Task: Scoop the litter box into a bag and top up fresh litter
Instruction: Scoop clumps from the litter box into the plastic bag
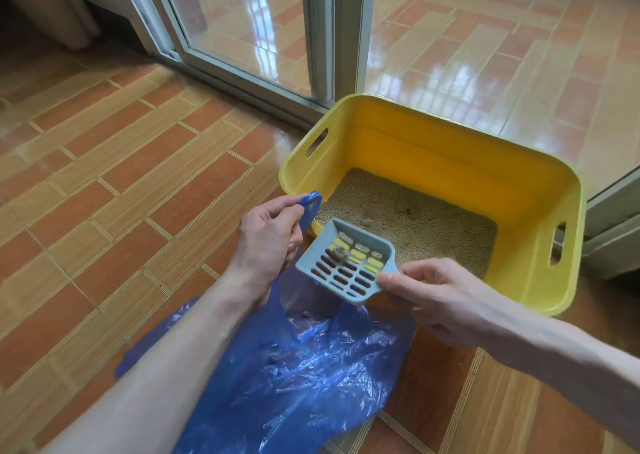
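Note:
A yellow litter box (540,190) with cut-out handles stands on the tiled floor, holding a thin layer of sandy litter (426,225). My right hand (436,297) pinches the handle of a grey-blue slotted scoop (346,263), held over the box's near-left corner and the bag's mouth. One small grey clump (338,254) lies on the scoop. My left hand (266,242) pinches a handle of a blue plastic bag (298,367) and lifts it. The bag lies crumpled on the floor below, with some dark bits inside.
A sliding glass door with a white frame (322,38) runs behind the box, with its track (242,83) on the floor. Orange and tan floor tiles (121,176) stretch to the left. A beige curtain (52,6) hangs at the top left.

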The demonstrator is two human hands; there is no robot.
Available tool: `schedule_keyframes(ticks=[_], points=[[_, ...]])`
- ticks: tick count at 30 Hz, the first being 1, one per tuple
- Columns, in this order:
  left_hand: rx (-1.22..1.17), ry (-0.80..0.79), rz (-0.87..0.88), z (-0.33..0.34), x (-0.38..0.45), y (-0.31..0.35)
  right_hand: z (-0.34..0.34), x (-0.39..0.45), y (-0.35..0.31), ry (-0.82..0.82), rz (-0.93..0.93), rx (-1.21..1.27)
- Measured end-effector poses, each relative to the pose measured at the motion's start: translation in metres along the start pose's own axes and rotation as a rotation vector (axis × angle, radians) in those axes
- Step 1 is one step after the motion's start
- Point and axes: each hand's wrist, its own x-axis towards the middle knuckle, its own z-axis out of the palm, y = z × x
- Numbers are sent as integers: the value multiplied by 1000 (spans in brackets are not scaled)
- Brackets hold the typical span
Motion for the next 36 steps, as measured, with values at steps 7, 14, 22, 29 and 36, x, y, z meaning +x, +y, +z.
schedule_keyframes(ticks=[7,14,22,29,36], points=[[21,5,-2,-1,-3,1,33,39,52,22,3,-243],[-5,-18,-15,2,-6,2,56,64,63,83,-103,-524],[24,-26,-28,-1,-3,-5,76,73,77,232,-296,-946],[36,-46,-22,-2,-5,-4,74,83,83,296,-475,-1269],[44,-38,-28,-5,-5,-5,59,84,95,256,-529,-1538]])
